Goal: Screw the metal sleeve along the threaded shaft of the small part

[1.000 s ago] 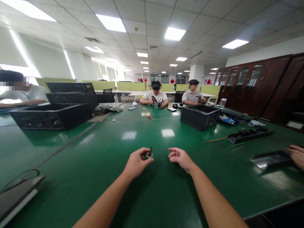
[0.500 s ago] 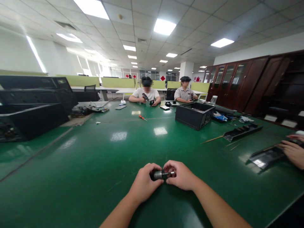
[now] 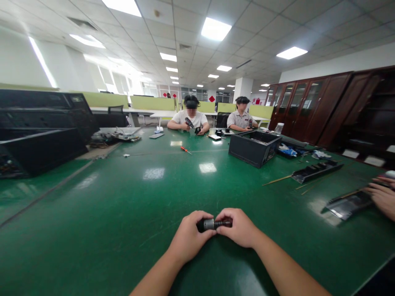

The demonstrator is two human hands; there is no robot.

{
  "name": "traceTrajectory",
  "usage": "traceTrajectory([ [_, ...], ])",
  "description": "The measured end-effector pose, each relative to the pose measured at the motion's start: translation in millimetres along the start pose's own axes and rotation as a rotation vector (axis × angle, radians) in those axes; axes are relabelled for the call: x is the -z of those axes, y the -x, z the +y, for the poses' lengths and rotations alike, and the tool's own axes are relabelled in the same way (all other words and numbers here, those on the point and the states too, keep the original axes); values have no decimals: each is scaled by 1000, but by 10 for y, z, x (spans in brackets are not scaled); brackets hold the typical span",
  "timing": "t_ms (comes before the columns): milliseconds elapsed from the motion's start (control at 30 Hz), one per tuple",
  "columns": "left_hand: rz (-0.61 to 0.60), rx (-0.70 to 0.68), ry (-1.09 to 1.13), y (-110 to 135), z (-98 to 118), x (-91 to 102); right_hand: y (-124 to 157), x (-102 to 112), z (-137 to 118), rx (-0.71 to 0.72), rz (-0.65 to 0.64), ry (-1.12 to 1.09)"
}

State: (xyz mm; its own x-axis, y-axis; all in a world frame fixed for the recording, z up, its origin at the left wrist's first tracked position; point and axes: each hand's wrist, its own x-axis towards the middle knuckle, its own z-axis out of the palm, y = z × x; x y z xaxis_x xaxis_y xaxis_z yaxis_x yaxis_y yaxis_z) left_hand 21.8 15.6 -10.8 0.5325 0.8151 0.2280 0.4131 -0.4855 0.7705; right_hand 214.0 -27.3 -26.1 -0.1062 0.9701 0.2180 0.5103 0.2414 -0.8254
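Close in front of me, just above the green table (image 3: 129, 213), both hands hold one small metal cylinder with a ridged shaft (image 3: 210, 224). It lies sideways, with a silver collar in its middle. My left hand (image 3: 189, 236) is wrapped round its dark left end, most of which the fingers hide. At the other end my right hand (image 3: 239, 228) is closed, thumb and fingers round the thin dark shaft. My two hands nearly touch over the part. What kind of device it belongs to I cannot make out.
Ahead lies a red screwdriver (image 3: 185, 150). A black computer case (image 3: 253, 150) stands at right centre, larger black cases (image 3: 46, 152) at left. Black metal trays (image 3: 317, 170) lie at right, where another person's hand (image 3: 382, 195) works. Two people sit across the table.
My hands and the part have shifted slightly right. The fingers of my right hand now cover more of the shaft, and its bright tip no longer shows.
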Motion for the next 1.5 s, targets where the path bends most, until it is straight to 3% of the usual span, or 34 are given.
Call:
traceTrajectory([
  [267, 3, -11, -19, 4, 7, 15, 7, 49, -67, 37, 7, 33],
  [1500, 15, -2, -26, -4, 44, 42, 23, 114, -50, -48, 4, 10],
])
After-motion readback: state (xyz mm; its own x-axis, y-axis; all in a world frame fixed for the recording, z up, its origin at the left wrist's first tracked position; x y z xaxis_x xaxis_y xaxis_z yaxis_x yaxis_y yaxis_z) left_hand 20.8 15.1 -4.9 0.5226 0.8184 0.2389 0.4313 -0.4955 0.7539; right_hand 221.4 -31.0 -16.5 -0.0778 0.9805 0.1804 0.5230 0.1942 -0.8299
